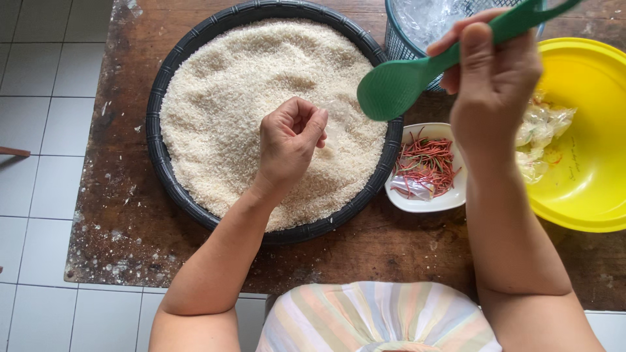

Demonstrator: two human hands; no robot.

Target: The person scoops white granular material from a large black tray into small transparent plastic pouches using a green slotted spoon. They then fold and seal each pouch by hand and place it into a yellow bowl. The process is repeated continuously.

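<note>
1. Rice [235, 98], pale and uncooked, fills a wide round black woven tray [160, 156] on the left half of a worn wooden table [391, 251].
2. My left hand [290, 140] hovers over the right side of the rice, fingers curled in with the fingertips pinched together; a small clear plastic bag [339, 112], hard to make out, seems to be held at the fingertips.
3. My right hand [492, 85] is raised above the table's right side, closed around the handle of a green plastic rice paddle [394, 88], whose rounded blade hangs over the tray's right rim.
4. Just right of the tray sits a small white dish [427, 203] holding thin red and green bands [427, 163].
5. At the far right is a large yellow bowl [587, 163] with crumpled clear plastic bags [541, 133] in it.
6. A teal mesh basket [398, 42] with clear plastic inside stands at the far edge, behind the paddle.
7. White floor tiles [39, 78] show to the left.
</note>
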